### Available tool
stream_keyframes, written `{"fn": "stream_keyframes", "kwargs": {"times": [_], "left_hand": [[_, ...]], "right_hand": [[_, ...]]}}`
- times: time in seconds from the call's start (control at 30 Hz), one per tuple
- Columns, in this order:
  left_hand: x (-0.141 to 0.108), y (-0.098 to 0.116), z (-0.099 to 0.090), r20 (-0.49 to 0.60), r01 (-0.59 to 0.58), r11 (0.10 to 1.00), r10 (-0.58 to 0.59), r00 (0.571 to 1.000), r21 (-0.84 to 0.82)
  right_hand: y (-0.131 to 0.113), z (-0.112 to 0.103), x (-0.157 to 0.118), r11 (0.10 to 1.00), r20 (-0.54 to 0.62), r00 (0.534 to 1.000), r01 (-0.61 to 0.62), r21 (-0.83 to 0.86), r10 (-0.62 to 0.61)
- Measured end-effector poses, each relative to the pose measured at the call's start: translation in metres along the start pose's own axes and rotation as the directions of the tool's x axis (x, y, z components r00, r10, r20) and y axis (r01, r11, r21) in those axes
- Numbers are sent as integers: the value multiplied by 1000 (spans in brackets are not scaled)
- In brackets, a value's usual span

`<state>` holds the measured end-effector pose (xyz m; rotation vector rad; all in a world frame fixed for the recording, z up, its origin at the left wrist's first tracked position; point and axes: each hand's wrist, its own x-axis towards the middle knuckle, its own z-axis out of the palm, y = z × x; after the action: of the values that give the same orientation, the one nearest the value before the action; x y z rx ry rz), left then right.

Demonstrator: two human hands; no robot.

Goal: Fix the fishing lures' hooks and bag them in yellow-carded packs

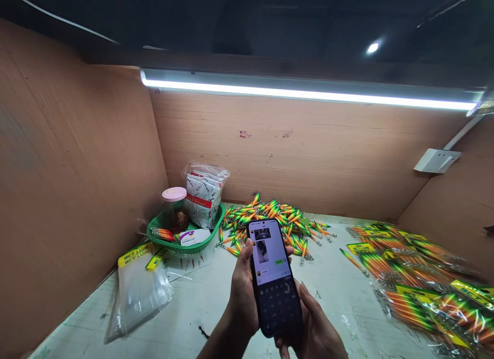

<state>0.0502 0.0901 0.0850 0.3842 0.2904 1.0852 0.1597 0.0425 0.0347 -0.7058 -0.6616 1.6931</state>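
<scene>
Phone (275,279) in both hands, "BCT LURE" bags (141,287) left.

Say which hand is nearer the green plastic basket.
Left: the left hand holds the black smartphone right of the basket; the right hand, at the phone's right edge, is farther right.

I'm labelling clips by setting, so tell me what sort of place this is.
Probably a packing bench in a small workshop: a heap of loose fishing lures, filled packets of them on the right, and flat clear bags with yellow headers on the left.
</scene>
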Motion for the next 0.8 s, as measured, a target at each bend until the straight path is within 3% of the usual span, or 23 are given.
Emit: {"fn": "stream_keyframes", "kwargs": {"times": [0.8], "left_hand": [[0,0,0,-25,23,999,-22,999,27]], "right_hand": [[1,-1,-1,1000,4,1000,-6,-8,6]]}}
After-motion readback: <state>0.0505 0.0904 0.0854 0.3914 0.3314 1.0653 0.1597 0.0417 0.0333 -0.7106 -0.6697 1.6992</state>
